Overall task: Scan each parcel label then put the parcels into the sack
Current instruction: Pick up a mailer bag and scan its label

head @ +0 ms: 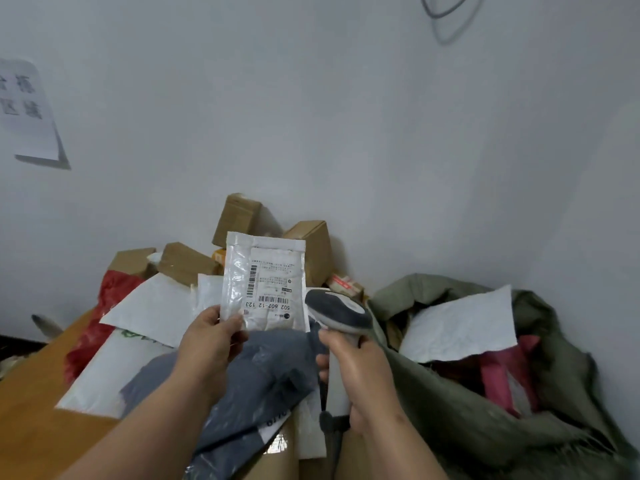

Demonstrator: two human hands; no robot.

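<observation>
I hold a white bubble mailer [265,284] upright in front of me, above the pile of parcels; its shipping label [272,284] faces me, turned upside down, with barcodes on it; my left hand [211,341] pinches the lower left corner of the mailer between thumb and fingers. My right hand [360,372] is wrapped around the handle of a barcode scanner [337,311]; its dark head is just beside the lower right corner of the mailer, and I cannot tell if they touch. Under my hands lies a grey poly bag [256,379], with white mailers [152,310] and a red bag [100,320] to the left on a wooden table [31,410]; brown cardboard boxes [239,216] are stacked against the wall [311,116] behind. To the right stands the green sack [450,410], open, with a white parcel [460,327] and something pink inside.
</observation>
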